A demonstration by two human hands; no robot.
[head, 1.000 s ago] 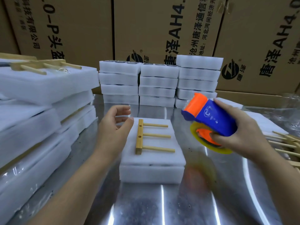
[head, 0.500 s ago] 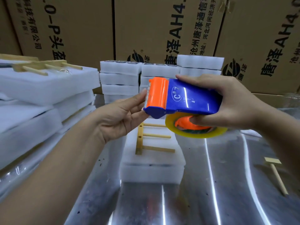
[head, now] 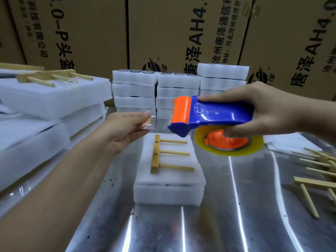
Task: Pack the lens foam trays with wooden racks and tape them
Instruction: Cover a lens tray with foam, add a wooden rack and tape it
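Since the frame half a second earlier, the left hand (head: 125,130) had drawn away from the orange mouth of the tape dispenser (head: 214,113) toward 9 o'clock, opening a gap between the two.

Head view:
- The left hand appeared to pinch the tape end (head: 151,120), a clear strip, between thumb and fingertips. Motion blur softened this detail.
- The right hand (head: 269,110) gripped the dispenser body, fingers curled over the top and thumb against the orange hub of the tape roll (head: 229,142).
- Both hands hung above the table (head: 236,215), apart from the work.
- The foam trays (head: 169,179), two stacked, lay at centre on the table. The wooden rack (head: 163,153) rested flat on top, bar at 9 o'clock and three pegs pointing to 3 o'clock. No tape was visible on the stack.
- Spare racks (head: 318,170) lay at 3 o'clock, foam piles (head: 45,106) at 9 o'clock, and further stacks (head: 156,88) at 12 o'clock before cardboard cartons (head: 181,33).

Step in hand, as judged: drawing out tape for the first wrap. Procedure:
1. Keep the strip taut and level so it does not fold onto itself.
2. Anchor the end low on one side wall of the lower tray.
3. Carry the dispenser over the rack to the opposite wall, pinning the rack.
4. Press lightly, as foam probably dents under pressure and the rack may slide.
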